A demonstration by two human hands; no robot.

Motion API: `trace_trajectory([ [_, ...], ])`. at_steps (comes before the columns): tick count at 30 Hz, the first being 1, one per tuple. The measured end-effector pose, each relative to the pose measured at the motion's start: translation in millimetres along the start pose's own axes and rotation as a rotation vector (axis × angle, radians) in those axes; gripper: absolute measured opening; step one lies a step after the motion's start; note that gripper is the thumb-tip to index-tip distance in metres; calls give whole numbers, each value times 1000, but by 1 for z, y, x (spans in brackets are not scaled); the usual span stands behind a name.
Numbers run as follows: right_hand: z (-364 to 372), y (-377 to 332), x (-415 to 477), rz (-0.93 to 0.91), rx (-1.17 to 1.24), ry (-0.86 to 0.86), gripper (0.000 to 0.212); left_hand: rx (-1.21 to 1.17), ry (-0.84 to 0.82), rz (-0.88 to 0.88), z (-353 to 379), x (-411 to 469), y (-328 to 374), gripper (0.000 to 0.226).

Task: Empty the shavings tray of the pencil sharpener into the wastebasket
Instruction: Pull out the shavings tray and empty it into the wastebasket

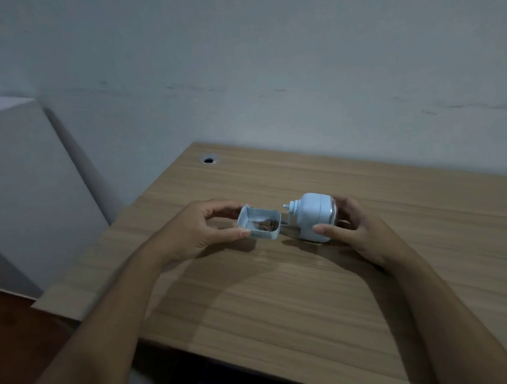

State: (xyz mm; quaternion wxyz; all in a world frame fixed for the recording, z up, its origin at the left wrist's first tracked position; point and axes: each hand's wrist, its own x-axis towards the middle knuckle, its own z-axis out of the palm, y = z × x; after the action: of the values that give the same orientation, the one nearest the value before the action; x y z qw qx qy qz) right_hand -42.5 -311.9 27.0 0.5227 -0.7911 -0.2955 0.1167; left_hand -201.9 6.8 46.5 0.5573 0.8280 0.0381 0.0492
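A small pale blue shavings tray [270, 235] with brown shavings [266, 224] inside is held level just above the desk by my left hand [201, 229], thumb on its near edge and fingers on its far edge. The tray is out of the sharpener and a short gap apart from it. The pale blue pencil sharpener [311, 216] rests on the desk with its crank knob pointing left, and my right hand [357, 230] grips it from the right side. No wastebasket shows in the head view.
The wooden desk [295, 292] meets a grey wall at the back. A cable hole [209, 159] sits near its far left corner. A white box-like unit [19, 174] stands left of the desk, with dark floor [15, 330] below.
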Motion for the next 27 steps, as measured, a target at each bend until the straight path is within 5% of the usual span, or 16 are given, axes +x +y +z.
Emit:
trace_trajectory([
  [4,-1,-31,7,-119,66,108,105,107,34,59,-19,-12,11,47],
  [9,31,-102,12,-305,6,19,73,181,100,134,-41,-24,26,45],
  [16,102,-157,24,-316,-233,-176,68,182,169,225,-79,-49,33,39],
  [27,223,-193,35,-353,-162,-298,56,237,384,117,-154,-148,-3,46],
])
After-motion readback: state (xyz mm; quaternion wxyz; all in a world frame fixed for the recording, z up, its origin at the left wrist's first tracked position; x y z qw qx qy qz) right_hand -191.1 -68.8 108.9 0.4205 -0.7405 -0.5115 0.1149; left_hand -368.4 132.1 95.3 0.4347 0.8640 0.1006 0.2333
